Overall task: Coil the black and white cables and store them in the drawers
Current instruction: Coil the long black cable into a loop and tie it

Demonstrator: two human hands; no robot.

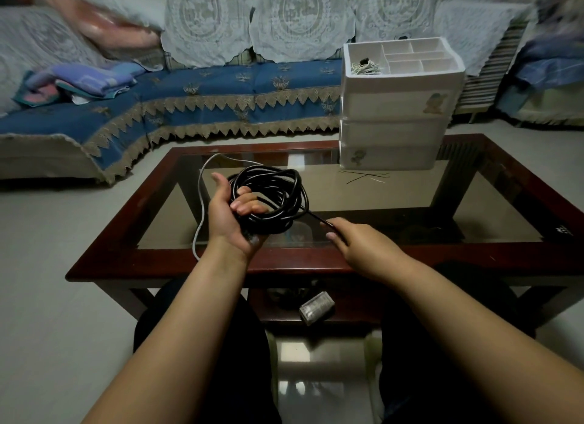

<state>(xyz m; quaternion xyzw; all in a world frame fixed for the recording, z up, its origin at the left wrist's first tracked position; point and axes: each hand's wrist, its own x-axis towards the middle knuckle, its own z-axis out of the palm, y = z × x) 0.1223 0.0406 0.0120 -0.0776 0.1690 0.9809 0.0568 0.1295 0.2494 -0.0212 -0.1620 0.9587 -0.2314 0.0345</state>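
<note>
left grip (232, 216) clutches black cable (271, 199) | right grip (357, 246) pinches its tail | white cable (202, 183) beside | drawers (398, 107) apparently shut

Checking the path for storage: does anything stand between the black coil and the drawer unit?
Nothing visible does. The left hand holds the black coil above the glass table; only thin wire ties lie flat before the white drawer unit, whose drawers are all shut.

Glossy black cable (271, 199), polished dark wood table (284, 262) with smooth reflective glass top, matt white plastic drawers (398, 130), lace-trimmed cloth sofa (221, 89).
</note>
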